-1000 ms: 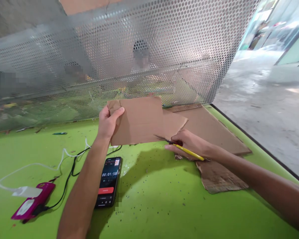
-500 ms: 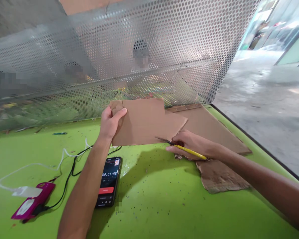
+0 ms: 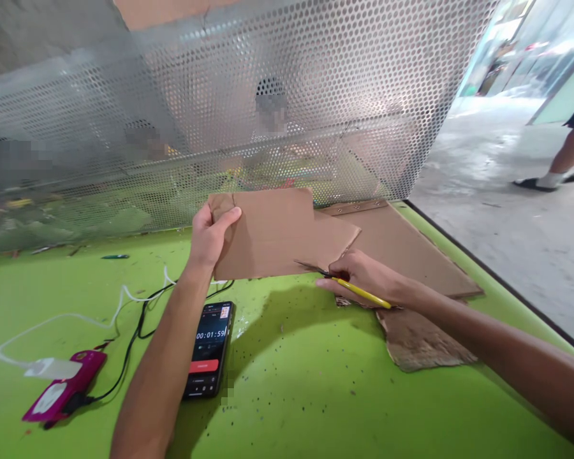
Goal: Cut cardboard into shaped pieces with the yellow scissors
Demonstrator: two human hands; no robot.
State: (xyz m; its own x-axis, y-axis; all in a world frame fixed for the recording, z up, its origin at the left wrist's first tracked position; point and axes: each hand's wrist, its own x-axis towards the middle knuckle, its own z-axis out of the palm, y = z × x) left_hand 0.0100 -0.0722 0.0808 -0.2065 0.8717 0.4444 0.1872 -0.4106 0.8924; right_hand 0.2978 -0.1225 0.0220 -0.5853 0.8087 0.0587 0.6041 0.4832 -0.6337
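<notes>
Left hand (image 3: pixel 210 236) pinches the cardboard sheet (image 3: pixel 272 233) by its corner, tilted up off the green tabletop (image 3: pixel 287 395). Right hand (image 3: pixel 363 277) grips yellow-handled scissors (image 3: pixel 325 273), blades at the sheet's lower edge. The cut looks barely started and calls for a taut, steady sheet.

Tool (image 3: pixel 351 287) handle hidden in right hand (image 3: pixel 370 277), possibly scissors

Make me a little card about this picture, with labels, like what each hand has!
Left hand: pinches the top left corner of the cardboard piece
Right hand: grips yellow-handled scissors, blades at the piece's lower edge
Table: green, speckled
Near the right hand: flat cardboard sheet and a torn scrap
By the left arm: phone showing a timer, pink device
Behind: perforated metal screen
</notes>
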